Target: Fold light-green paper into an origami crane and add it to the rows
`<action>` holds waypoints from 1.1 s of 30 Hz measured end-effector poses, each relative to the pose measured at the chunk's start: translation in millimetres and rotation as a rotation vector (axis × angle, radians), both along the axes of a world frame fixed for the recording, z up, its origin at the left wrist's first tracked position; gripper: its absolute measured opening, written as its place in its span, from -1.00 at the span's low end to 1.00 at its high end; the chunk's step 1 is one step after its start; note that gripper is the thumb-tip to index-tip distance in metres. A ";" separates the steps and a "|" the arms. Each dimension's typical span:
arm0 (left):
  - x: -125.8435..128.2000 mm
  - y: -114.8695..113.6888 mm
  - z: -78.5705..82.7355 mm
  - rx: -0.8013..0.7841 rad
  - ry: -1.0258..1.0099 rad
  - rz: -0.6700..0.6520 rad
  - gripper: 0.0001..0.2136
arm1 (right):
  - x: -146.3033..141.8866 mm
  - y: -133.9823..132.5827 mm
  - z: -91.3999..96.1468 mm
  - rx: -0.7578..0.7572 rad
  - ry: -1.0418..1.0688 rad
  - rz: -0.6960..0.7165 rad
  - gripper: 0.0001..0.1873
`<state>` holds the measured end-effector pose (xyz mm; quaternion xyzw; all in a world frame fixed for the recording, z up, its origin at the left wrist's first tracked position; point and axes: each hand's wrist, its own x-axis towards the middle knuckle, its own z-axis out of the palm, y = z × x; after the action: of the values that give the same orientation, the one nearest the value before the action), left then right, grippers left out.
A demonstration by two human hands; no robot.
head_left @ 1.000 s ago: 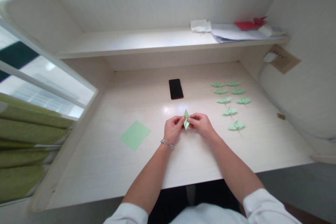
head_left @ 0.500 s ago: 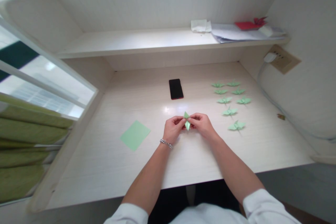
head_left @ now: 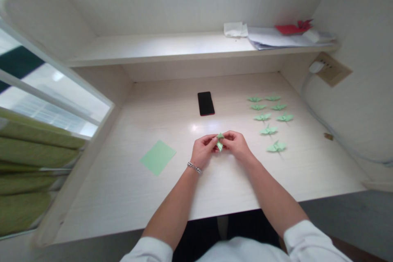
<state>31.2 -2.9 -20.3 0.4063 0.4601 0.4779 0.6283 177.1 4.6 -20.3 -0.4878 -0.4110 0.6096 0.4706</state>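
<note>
Here, both hands meet over the middle of the worktop (head_left: pixel 123 196), and between them they pinch a small folded green paper piece (head_left: pixel 219 142). The left hand (head_left: pixel 203 150), with a metal bracelet (head_left: pixel 195 167) at its wrist, grips the piece from the left side with curled fingers; the right hand (head_left: pixel 236 145) closes on it from the right, thumb and fingertips pressed to the paper. The piece sits just above the worktop surface, in front of the person's chest and nearer than the phone. Only a little of it shows between the fingers: one pointed tip rises toward the far edge of the worktop and a second narrower tip points down toward the person, so its long axis runs roughly away from and toward the body, slightly tilted. How much of it is hidden inside the fingers cannot be told.

A black phone (head_left: pixel 205 103) lies flat beyond the hands, its long side running away from the person. A flat green paper square (head_left: pixel 158 157) lies well to the left of the left hand, turned cornerwise. To the right of the right hand, eight finished green paper cranes (head_left: pixel 269 116) stand in two loose columns, the nearest crane (head_left: pixel 276 147) near the right wrist but apart from it. On the shelf (head_left: pixel 153 47) above lie white papers (head_left: pixel 276 39) and a red paper crane (head_left: pixel 302 24).
</note>
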 end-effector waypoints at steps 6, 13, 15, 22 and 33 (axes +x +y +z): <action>-1.6 -1.1 -0.9 0.008 0.033 -0.025 -0.57 | -0.7 -1.3 2.4 -0.009 0.027 0.001 -0.60; 1.4 -2.6 4.9 -0.035 -0.052 -0.059 -0.48 | -0.8 -2.1 1.7 0.074 -0.056 -0.069 -0.63; 2.3 -3.1 6.3 -0.043 -0.063 -0.061 -0.48 | -1.3 -2.0 2.1 0.091 -0.069 -0.087 -0.64; 2.3 -4.7 9.2 -0.092 -0.083 -0.065 -0.47 | -3.9 -2.0 4.9 0.133 -0.098 -0.126 -0.65; 4.5 -7.7 12.2 -0.098 -0.085 -0.083 -0.40 | -6.9 -2.4 2.5 0.193 -0.162 -0.195 -0.67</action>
<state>35.6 -10.6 -8.1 0.3731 0.4386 0.4453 0.6856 170.2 2.2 -17.8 -0.5255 -0.4548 0.4773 0.5377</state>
